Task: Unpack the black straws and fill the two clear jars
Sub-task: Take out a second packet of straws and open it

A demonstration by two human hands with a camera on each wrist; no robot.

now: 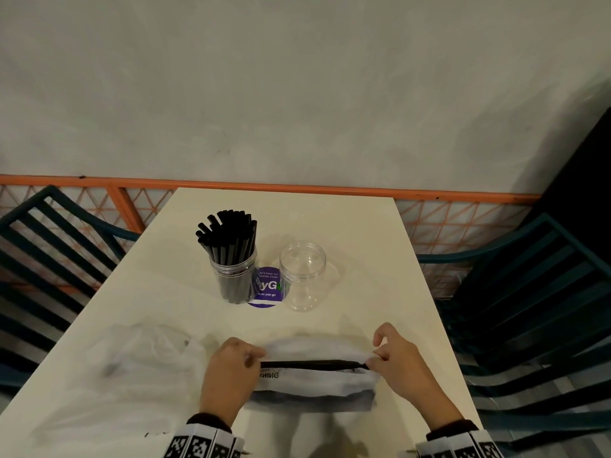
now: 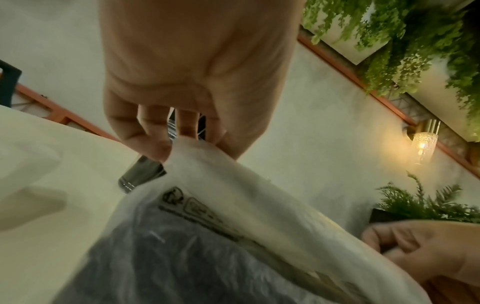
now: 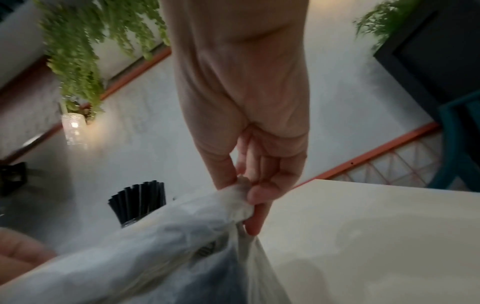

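Note:
A clear jar [image 1: 235, 279] packed with upright black straws [image 1: 228, 238] stands mid-table; an empty clear jar [image 1: 302, 276] stands to its right. Near the front edge lies a translucent plastic bag of black straws [image 1: 314, 380], its mouth showing a dark band of straws [image 1: 312, 364]. My left hand [image 1: 231, 368] pinches the bag's left top edge [image 2: 192, 152]. My right hand [image 1: 393, 355] pinches the bunched right corner [image 3: 241, 197]. The bag film is stretched between both hands. The filled jar's straws [image 3: 140, 197] show behind the bag in the right wrist view.
An empty crumpled clear bag [image 1: 139, 355] lies on the cream table [image 1: 380, 246] at the left. A round purple sticker [image 1: 268, 287] sits between the jars. Teal slatted chairs [image 1: 535, 309] flank the table; an orange lattice rail [image 1: 297, 188] and wall run behind.

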